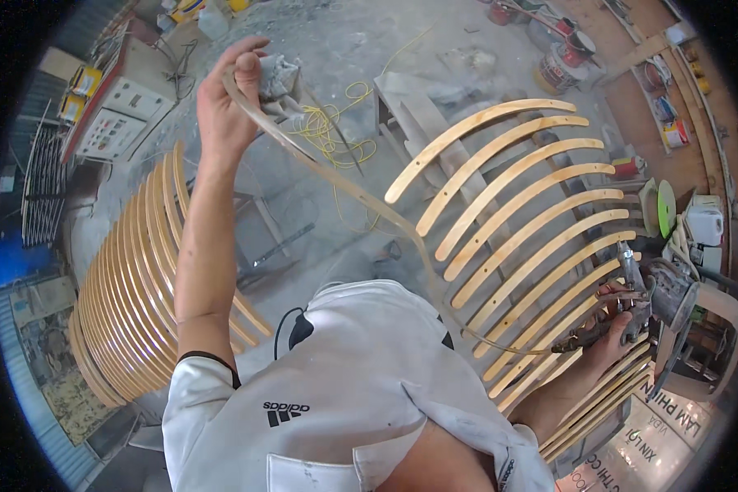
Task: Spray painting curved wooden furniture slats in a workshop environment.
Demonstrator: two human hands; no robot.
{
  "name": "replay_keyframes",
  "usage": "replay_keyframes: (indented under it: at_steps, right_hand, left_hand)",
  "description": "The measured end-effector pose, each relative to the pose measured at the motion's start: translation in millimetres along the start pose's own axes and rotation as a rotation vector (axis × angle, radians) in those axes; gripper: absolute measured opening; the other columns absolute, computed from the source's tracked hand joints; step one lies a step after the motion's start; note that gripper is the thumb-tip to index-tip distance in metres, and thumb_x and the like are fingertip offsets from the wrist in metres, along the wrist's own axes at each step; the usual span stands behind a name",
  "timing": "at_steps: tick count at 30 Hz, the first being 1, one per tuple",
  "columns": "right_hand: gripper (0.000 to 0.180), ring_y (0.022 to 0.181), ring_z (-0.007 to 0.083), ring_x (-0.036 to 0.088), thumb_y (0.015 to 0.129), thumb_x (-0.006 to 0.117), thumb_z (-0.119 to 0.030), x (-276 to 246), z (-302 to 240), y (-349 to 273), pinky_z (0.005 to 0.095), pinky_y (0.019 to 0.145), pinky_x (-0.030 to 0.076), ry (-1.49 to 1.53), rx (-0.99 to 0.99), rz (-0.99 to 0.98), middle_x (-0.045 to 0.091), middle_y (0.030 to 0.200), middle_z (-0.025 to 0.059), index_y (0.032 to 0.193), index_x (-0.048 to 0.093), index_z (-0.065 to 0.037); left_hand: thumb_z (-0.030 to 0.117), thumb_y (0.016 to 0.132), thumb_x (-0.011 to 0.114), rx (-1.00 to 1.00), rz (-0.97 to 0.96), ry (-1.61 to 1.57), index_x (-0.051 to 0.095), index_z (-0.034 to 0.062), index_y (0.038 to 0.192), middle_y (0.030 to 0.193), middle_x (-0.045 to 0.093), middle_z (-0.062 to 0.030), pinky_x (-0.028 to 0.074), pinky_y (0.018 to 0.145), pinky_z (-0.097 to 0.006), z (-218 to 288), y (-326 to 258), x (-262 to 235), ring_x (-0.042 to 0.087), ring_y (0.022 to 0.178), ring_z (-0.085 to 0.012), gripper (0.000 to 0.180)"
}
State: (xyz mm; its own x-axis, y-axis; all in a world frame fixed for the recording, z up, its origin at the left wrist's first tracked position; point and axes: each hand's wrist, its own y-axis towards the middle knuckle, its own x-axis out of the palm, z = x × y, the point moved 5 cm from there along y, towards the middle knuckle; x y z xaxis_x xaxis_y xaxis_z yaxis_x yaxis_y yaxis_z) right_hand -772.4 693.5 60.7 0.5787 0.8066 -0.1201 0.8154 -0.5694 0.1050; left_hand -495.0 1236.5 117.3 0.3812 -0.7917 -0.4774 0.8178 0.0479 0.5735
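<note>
My left hand (231,102) is raised at the upper left, fingers curled round a translucent hose (336,180). The hose arcs across in front of my chest to the spray gun (627,299). At the far right my right hand (608,340) grips that gun, which has a dark metal cup (668,291). The gun is over the ends of several curved, pale wooden slats (508,176), laid side by side in a row. A crumpled grey cloth (280,82) shows beside my left fingers; I cannot tell whether the hand holds it.
More curved slats (135,279), glossier, stand in a row at the left. A control cabinet (119,115) is behind them. Yellow cord (328,131) lies tangled on the floor. Buckets (562,66) stand at the back right, and a green disc (666,207) by white jugs (703,223).
</note>
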Motion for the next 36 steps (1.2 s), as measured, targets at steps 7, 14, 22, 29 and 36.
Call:
replay_keyframes:
  at_steps: [7, 14, 22, 29, 36]
  right_hand:
    - [0.067, 0.074, 0.0088, 0.056, 0.089, 0.062, -0.052, 58.9, -24.3, 39.7, 0.0159, 0.053, 0.039, -0.007, 0.046, 0.041, 0.062, 0.109, 0.0138, 0.126, 0.050, 0.003]
    - [0.070, 0.072, 0.0107, 0.059, 0.090, 0.059, -0.053, 115.1, -22.3, 64.4, 0.0172, 0.046, 0.041, -0.067, 0.090, 0.229, 0.061, 0.112, 0.0161, 0.131, 0.045, 0.002]
    - [0.065, 0.094, 0.0166, 0.061, 0.095, 0.055, -0.046, 200.4, -38.4, 103.6, 0.0189, 0.048, 0.046, -0.121, 0.213, 0.504, 0.060, 0.117, 0.0182, 0.134, 0.043, 0.004]
    - [0.052, 0.079, 0.0109, 0.059, 0.095, 0.058, -0.037, 261.2, -29.7, 163.9, 0.0203, 0.050, 0.043, -0.069, 0.176, 0.550, 0.063, 0.115, 0.0160, 0.131, 0.048, 0.000]
    - [0.052, 0.083, 0.0146, 0.062, 0.094, 0.061, -0.037, 330.0, -16.0, 234.6, 0.0220, 0.052, 0.046, -0.063, 0.035, 0.311, 0.064, 0.111, 0.0153, 0.125, 0.051, 0.003]
  left_hand:
    - [0.041, 0.098, 0.052, 0.010, -0.087, -0.002, 0.066, 0.0089, 0.114, 0.094, 0.068, -0.0082, 0.047, 0.080, -0.027, -57.3, 97.3, 54.5, 0.062, 0.089, -0.0148, 0.038]
    - [0.029, 0.096, 0.057, 0.014, -0.314, 0.046, 0.066, 0.0078, 0.112, 0.096, 0.067, -0.0106, 0.049, 0.079, -0.030, -155.4, 174.2, 146.2, 0.063, 0.087, -0.0186, 0.028]
    - [0.027, 0.097, 0.054, -0.268, -0.561, 0.113, 0.066, 0.0065, 0.112, 0.098, 0.068, -0.0138, 0.048, 0.084, -0.032, -276.4, 251.2, 224.4, 0.064, 0.094, -0.0241, 0.028]
    - [0.031, 0.098, 0.052, -0.207, -0.596, 0.244, 0.066, 0.0064, 0.110, 0.105, 0.068, -0.0164, 0.048, 0.086, -0.035, -324.4, 285.6, 230.1, 0.064, 0.100, -0.0308, 0.031]
    - [0.026, 0.096, 0.056, -0.171, -0.285, 0.291, 0.065, 0.0032, 0.111, 0.107, 0.067, -0.0163, 0.048, 0.088, -0.035, -342.2, 329.4, 144.7, 0.064, 0.102, -0.0271, 0.029]
